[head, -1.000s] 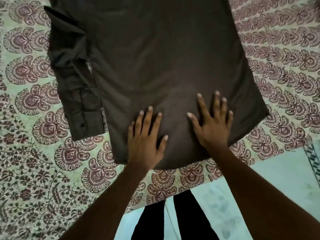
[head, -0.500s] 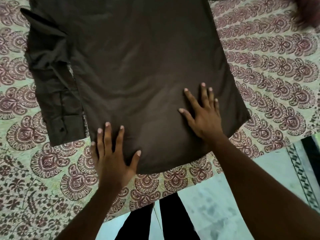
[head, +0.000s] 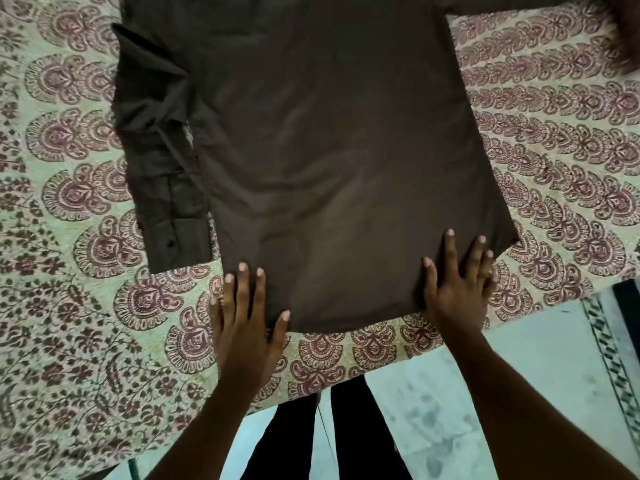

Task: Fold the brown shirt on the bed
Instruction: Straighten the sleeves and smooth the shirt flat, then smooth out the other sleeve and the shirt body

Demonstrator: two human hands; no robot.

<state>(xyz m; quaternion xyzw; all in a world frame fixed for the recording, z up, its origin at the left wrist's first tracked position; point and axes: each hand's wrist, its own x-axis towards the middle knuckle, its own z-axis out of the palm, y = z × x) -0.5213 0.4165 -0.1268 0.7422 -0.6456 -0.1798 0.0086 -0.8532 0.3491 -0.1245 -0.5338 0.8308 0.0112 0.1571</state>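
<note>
The brown shirt [head: 329, 150] lies flat, back side up, on the patterned bedsheet [head: 69, 323], its hem toward me. One sleeve [head: 162, 161] is folded down along the shirt's left side, cuff near the hem. My left hand [head: 246, 317] lies flat with spread fingers on the hem's left corner, partly on the sheet. My right hand [head: 457, 282] lies flat with straight fingers on the hem's right corner. Neither hand grips the cloth. The collar end runs out of view at the top.
The bed's near edge [head: 346, 379] runs just below the hem. Beyond it are the pale floor [head: 433, 410] and my dark trouser legs [head: 311, 438]. A blurred reddish object [head: 627, 29] sits at the top right corner.
Both hands slid outward along the hem: the left from the middle to the left corner, the right to the right corner. The view shifted, so the shirt appears further right.
</note>
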